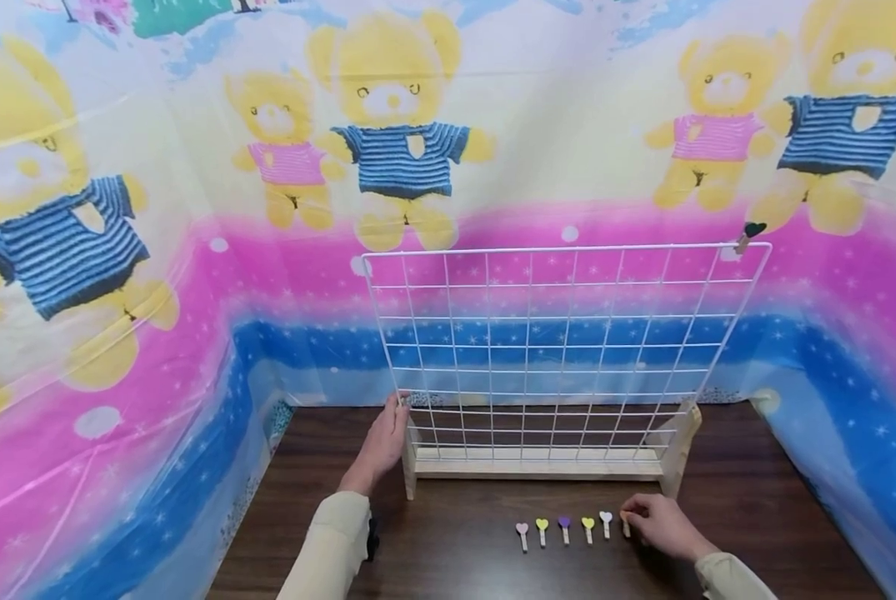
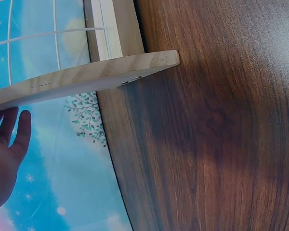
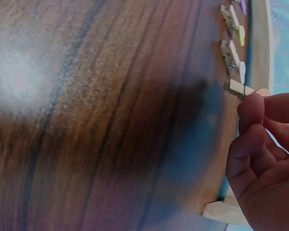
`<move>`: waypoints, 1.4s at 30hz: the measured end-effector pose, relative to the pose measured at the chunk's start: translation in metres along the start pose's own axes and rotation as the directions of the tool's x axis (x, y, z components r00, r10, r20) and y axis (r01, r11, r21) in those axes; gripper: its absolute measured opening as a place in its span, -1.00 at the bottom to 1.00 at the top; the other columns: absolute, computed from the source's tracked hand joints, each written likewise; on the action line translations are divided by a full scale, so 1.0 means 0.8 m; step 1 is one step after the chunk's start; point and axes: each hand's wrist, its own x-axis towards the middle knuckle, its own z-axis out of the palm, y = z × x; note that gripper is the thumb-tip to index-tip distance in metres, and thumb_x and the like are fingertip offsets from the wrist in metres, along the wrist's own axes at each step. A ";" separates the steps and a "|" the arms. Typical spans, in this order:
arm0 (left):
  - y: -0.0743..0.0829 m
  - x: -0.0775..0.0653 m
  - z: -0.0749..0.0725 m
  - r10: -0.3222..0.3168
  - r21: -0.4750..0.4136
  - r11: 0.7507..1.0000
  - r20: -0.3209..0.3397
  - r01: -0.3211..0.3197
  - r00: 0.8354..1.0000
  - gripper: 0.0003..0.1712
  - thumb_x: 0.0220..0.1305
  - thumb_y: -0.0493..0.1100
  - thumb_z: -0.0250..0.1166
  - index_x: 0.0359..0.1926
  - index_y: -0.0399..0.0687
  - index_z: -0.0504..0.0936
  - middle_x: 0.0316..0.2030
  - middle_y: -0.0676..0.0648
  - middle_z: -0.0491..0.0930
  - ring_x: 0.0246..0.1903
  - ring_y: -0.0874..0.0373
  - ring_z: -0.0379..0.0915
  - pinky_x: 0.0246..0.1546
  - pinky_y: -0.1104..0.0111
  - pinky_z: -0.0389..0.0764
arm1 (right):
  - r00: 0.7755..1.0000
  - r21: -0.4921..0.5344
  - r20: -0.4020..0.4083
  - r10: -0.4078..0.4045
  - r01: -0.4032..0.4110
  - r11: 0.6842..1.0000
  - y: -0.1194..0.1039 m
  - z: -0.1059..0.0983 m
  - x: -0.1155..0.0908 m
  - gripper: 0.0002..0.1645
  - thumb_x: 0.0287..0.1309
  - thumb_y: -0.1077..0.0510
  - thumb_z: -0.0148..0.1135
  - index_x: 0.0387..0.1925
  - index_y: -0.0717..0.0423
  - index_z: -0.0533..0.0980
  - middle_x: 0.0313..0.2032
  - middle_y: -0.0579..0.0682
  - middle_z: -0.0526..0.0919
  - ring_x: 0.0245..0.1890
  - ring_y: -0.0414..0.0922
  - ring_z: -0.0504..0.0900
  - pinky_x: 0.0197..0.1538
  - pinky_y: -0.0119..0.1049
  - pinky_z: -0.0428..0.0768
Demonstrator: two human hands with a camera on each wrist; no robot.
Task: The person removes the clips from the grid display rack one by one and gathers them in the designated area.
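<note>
A white wire grid rack (image 1: 563,343) stands in a wooden base (image 1: 538,468). My left hand (image 1: 384,439) holds the top of its left wooden upright (image 2: 101,72); in the left wrist view, fingers lie along the outer face and the thumb is out of sight. My right hand (image 1: 665,523) pinches a small wooden clothespin (image 3: 237,88) with an orange heart, mostly covered by the fingertips. Left of it lies a row of heart clothespins: white (image 1: 606,522), yellow (image 1: 588,529), purple (image 1: 564,528), another yellow (image 1: 542,530) and pink (image 1: 523,534).
A clothespin with a dark green heart (image 1: 753,231) is clipped on the rack's top right corner. The dark brown wooden table (image 1: 448,550) carries everything. A bear-printed cloth (image 1: 568,142) hangs behind and along both sides. The right wooden upright (image 1: 680,450) stands beyond my right hand.
</note>
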 end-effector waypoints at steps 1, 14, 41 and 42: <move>0.000 0.000 0.000 -0.002 -0.002 1.000 0.002 0.002 1.000 -0.48 0.52 0.10 -0.27 0.32 -0.03 0.22 -0.20 -0.20 0.45 -0.27 -0.04 0.38 -0.27 0.09 0.40 | 1.000 -0.006 -0.001 0.004 -0.004 1.000 0.002 0.001 0.001 -0.93 0.19 0.25 0.21 -0.36 0.17 0.59 -0.60 -0.12 0.53 -0.75 -0.23 0.43 -0.64 -0.34 0.42; 0.002 0.000 -0.002 -0.025 -0.006 1.000 0.022 0.025 0.999 -0.52 0.52 0.09 -0.28 0.32 0.04 0.20 -0.44 -0.09 0.28 -0.52 0.07 0.20 -0.47 0.23 0.31 | 0.999 -0.037 -0.045 0.030 -0.032 0.999 0.015 0.011 0.004 -0.93 0.19 0.27 0.21 -0.33 0.17 0.61 -0.58 -0.11 0.52 -0.76 -0.21 0.43 -0.63 -0.35 0.41; 0.006 -0.003 -0.003 -0.018 -0.018 1.000 0.020 0.019 1.000 -0.58 0.54 -0.02 -0.25 0.32 0.04 0.21 -0.46 -0.10 0.28 -0.57 0.07 0.18 -0.52 0.23 0.29 | 0.966 -0.226 -0.202 -0.160 0.112 0.968 -0.077 -0.110 0.008 -0.78 0.14 0.26 0.26 -0.15 0.22 0.60 -0.41 -0.10 0.57 -0.56 -0.29 0.45 -0.52 -0.35 0.46; 0.007 -0.003 -0.004 -0.017 -0.015 1.000 0.019 0.017 1.000 -0.57 0.54 0.00 -0.25 0.31 0.04 0.21 -0.45 -0.10 0.30 -0.56 0.06 0.19 -0.51 0.23 0.30 | 0.962 -0.232 -0.213 -0.172 0.121 0.965 -0.088 -0.122 0.008 -0.78 0.15 0.24 0.26 -0.14 0.21 0.59 -0.42 -0.11 0.56 -0.58 -0.30 0.44 -0.56 -0.36 0.45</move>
